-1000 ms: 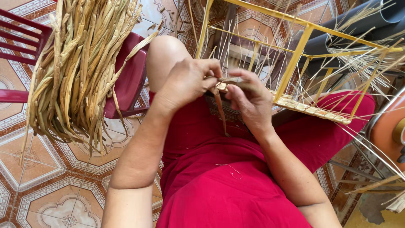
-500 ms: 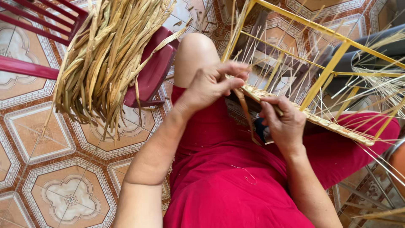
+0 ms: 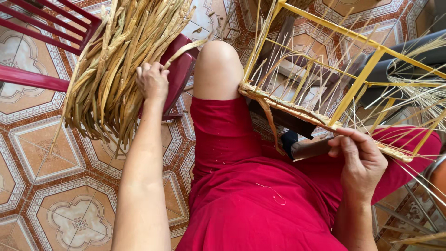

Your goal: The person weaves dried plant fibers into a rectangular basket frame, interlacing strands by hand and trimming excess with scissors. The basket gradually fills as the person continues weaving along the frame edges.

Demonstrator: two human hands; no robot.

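Many light, limp, dry straw strands hang left; left hand pinches one, right hand clamps the woven rim.

Patterned terracotta floor tiles spread underfoot. A red slatted plastic chair stands upper left in bright daylight.

Left arm extended toward 12 o'clock, left hand fingers curled closed, back of hand up. Right forearm enters from 5 o'clock; right hand bent at wrist, fingers curled in a grip toward 9 o'clock.
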